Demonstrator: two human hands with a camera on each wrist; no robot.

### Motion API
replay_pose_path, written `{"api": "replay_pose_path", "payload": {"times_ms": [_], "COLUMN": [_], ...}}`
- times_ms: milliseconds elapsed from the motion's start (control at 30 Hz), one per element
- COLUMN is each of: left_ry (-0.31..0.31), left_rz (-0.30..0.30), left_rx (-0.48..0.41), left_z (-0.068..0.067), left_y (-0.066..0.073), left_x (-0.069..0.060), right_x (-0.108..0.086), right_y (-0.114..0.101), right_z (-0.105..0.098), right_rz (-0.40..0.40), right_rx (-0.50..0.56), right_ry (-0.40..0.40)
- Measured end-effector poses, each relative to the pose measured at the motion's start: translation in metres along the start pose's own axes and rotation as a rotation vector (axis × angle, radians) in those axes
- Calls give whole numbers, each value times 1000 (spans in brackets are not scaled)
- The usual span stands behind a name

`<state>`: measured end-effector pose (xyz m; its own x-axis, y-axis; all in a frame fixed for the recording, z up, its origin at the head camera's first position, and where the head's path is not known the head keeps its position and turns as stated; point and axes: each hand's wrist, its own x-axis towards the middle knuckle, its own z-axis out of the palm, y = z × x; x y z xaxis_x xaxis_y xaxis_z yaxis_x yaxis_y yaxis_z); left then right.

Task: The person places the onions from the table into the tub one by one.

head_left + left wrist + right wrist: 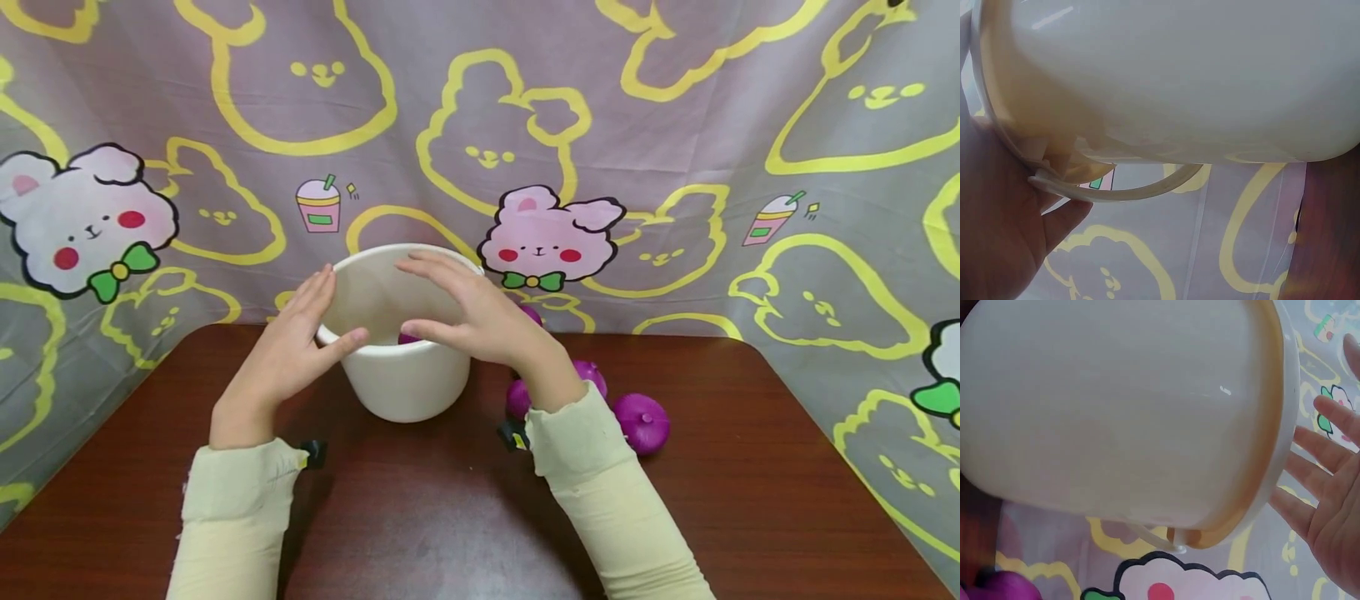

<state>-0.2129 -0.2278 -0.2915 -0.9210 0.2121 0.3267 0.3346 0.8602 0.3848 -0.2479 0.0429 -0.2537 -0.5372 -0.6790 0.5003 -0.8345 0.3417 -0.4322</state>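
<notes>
A white plastic bucket (408, 379) stands upright on the table, with a purple onion (408, 338) partly visible inside. My left hand (288, 346) rests at the bucket's left rim, its fingers fairly straight and its thumb reaching over the front edge. In the left wrist view, that hand (1004, 219) touches the rim beside the bucket handle (1141, 190). Above the right side of the rim, my right hand (480, 317) holds nothing, its fingers spread. The right wrist view shows this hand (1335, 512) with extended fingers beside the rim.
Several purple onions, one of them (643, 423) in plain sight, lie right of the bucket, partly behind my right forearm. The brown wooden table (420, 517) meets a patterned cloth (420, 175) along its back edge.
</notes>
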Motion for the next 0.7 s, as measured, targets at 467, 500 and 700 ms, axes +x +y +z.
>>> {"api": "replay_pose_path", "payload": {"times_ms": [467,500,700], "left_ry": [6,6,6], "left_rz": [-9,-9,-9], "left_rx": [-3,-2,-2], "left_z": [1,2,2], "left_y": [-1,-1,-1], "left_x": [0,-1,0], "right_x": [-18,-19,-29], "right_y": [-6,-7,-6], "right_z": [-8,-8,-8], "right_rz": [37,46,53], "right_rx": [-305,-325,-452], "right_ry": [-56,-62,-56]}}
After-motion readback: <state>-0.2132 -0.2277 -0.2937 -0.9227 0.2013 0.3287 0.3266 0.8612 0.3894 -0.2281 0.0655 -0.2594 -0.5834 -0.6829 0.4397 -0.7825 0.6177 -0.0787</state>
